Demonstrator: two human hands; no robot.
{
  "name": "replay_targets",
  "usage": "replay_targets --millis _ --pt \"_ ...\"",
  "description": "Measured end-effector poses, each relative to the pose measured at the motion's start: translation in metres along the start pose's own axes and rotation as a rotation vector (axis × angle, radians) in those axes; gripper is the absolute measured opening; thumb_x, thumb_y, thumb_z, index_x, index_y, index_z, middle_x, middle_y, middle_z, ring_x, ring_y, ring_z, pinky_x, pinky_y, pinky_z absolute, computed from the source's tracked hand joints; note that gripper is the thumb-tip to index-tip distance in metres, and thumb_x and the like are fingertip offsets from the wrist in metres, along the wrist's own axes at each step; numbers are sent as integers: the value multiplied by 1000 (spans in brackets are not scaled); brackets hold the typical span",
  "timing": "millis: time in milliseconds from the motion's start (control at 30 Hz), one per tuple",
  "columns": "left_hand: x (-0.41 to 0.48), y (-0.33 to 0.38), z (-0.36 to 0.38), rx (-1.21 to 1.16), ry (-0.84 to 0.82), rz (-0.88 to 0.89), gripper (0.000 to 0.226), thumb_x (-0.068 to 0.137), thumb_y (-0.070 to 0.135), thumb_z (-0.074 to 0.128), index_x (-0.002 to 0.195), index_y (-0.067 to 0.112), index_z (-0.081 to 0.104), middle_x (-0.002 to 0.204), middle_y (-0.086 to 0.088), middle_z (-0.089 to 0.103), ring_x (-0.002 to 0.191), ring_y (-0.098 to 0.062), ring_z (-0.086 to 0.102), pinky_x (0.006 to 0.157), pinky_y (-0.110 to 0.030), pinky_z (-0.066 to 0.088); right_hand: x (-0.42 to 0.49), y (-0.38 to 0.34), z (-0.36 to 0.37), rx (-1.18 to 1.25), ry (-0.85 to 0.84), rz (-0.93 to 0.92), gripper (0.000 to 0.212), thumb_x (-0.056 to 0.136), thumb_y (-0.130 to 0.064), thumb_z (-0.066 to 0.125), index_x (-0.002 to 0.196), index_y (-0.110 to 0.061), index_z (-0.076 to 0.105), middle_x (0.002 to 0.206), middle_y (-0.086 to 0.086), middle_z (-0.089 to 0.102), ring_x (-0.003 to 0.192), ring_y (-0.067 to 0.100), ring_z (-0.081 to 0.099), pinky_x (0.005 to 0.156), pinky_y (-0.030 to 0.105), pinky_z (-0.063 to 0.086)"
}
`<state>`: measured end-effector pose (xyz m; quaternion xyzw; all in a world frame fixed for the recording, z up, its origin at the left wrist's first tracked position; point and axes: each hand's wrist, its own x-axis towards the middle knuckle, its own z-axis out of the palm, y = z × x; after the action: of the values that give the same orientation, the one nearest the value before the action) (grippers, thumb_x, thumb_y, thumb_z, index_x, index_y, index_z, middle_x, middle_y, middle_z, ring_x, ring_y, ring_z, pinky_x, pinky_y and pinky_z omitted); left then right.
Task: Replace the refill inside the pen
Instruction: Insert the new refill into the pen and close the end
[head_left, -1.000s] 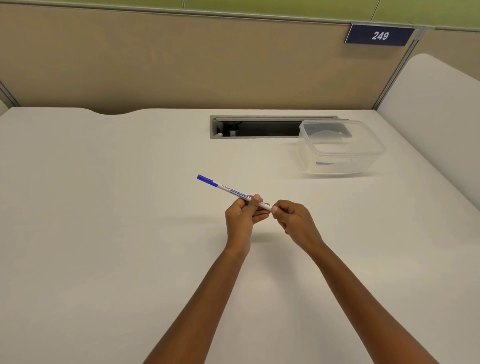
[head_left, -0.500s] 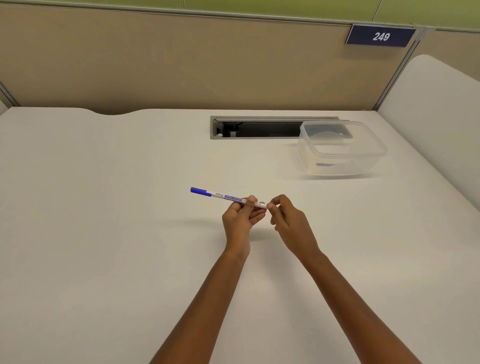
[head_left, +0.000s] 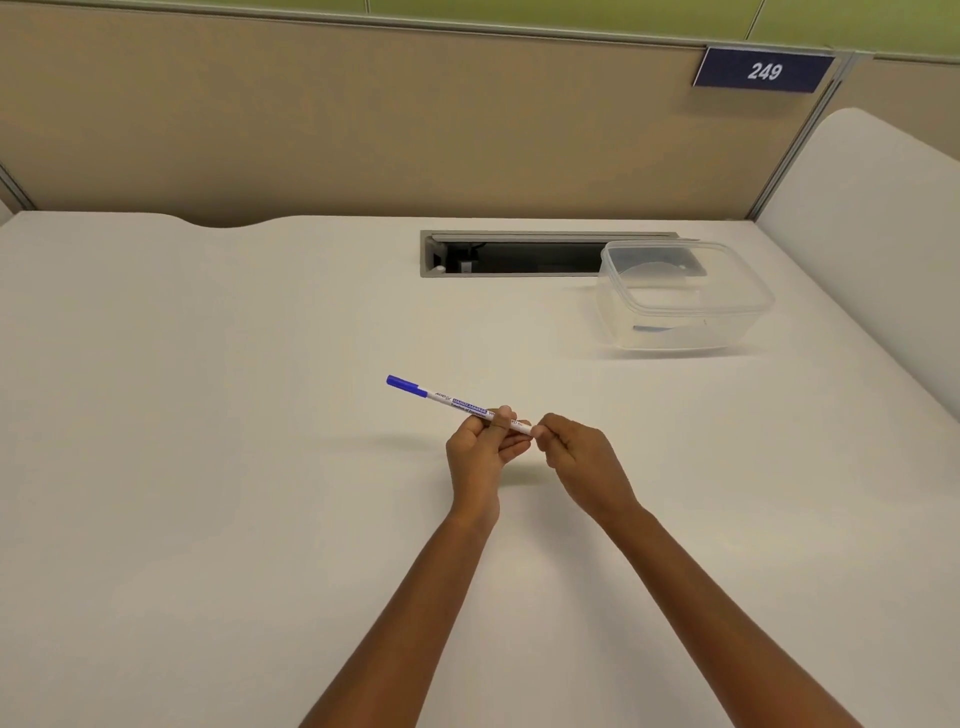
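Left hand (head_left: 480, 449) gripping white blue-capped pen (head_left: 457, 403) mid-barrel above counter (head_left: 208, 467), right hand (head_left: 574, 457) apparently pinching its near end, clear lidded container (head_left: 680, 296) well beyond right hand.

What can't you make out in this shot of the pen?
Head view.
Right end of the pen: covered by the right hand.
Print on the pen: too small, partly behind the left hand.
Contents of the clear box: blurred by plastic, only a bluish sliver.
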<state>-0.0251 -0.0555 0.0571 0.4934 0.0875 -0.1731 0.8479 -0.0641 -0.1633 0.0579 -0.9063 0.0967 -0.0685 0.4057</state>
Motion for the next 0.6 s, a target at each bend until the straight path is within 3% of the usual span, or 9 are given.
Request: replay_targets --millis 200,300,400,500,600 --pt "-2 -4 -2 65 -26 21 11 90 9 53 81 6 59 76 -10 64 59 -7 67 61 -16 56 10 -4 -12 414 -250 381 38 95 -22 41 58 -15 45 49 -4 37 41 8 29 41 14 26" --pt "-3 -4 -2 109 -50 46 12 90 11 54 80 8 60 77 -11 65 62 -9 67 63 -17 55 13 -2 -18 770 -407 606 37 96 -24 37 61 -15 44 42 -10 31 33 3 23 34 12 22" --pt "-2 1 0 138 -58 77 13 89 11 55 78 9 61 73 -7 66 62 -9 66 62 -17 55 12 -4 -21 1009 -460 697 37 97 -27 34 63 -14 43 40 -10 28 31 3 24 31 12 22" --pt "-2 5 2 114 -18 98 12 88 11 57 77 9 62 69 -4 67 60 -9 67 61 -17 55 9 -11 -18 987 -398 616 37 96 -33 37 65 -14 48 42 -9 33 35 4 29 36 13 27" --pt "-2 7 1 94 20 97 10 88 11 57 79 8 62 73 -7 66 58 -9 67 61 -17 55 8 -17 -11 685 -235 485 47 96 -41 36 64 -13 55 44 -5 43 41 9 40 44 18 36"
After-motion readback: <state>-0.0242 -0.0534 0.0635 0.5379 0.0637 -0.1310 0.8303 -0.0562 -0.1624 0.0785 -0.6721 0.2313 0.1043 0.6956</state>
